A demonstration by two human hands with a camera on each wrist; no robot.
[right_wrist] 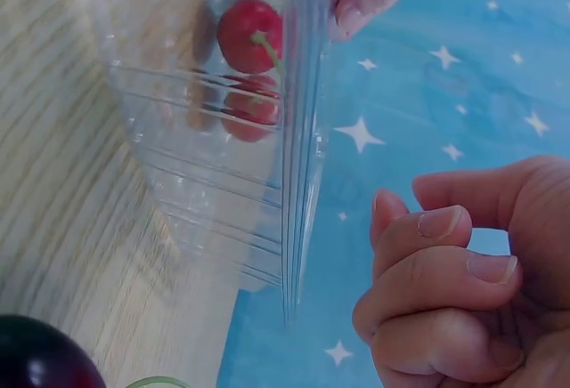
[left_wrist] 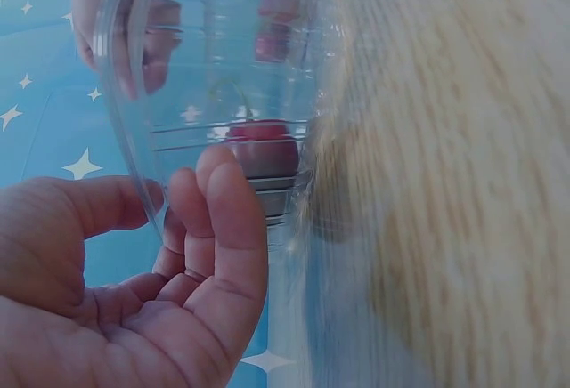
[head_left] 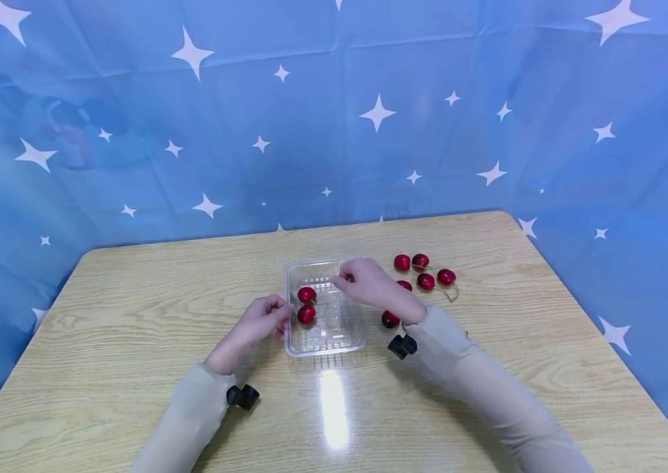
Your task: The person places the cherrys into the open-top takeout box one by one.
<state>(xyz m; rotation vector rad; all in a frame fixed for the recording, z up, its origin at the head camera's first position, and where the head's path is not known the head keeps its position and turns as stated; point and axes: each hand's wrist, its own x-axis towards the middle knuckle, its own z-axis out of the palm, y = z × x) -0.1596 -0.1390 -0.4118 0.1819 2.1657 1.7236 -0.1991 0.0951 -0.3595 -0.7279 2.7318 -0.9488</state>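
Clear plastic walls make up the punnet point(head_left: 326, 353), which the head view shows on the desk point(head_left: 150, 309). Two red cherries point(head_left: 307, 315) lie inside it, towards its left wall; at least six loose cherries point(head_left: 425, 282) are outside, to its right. I'd judge the filling barely begun, the larger share left. In the left wrist view, my left grip point(left_wrist: 147, 317) pinches the punnet's rim, thumb and fingers on opposite faces. In the right wrist view, my right grip point(right_wrist: 463, 290) is apart from the punnet, fingers curled together, nothing visible in them.
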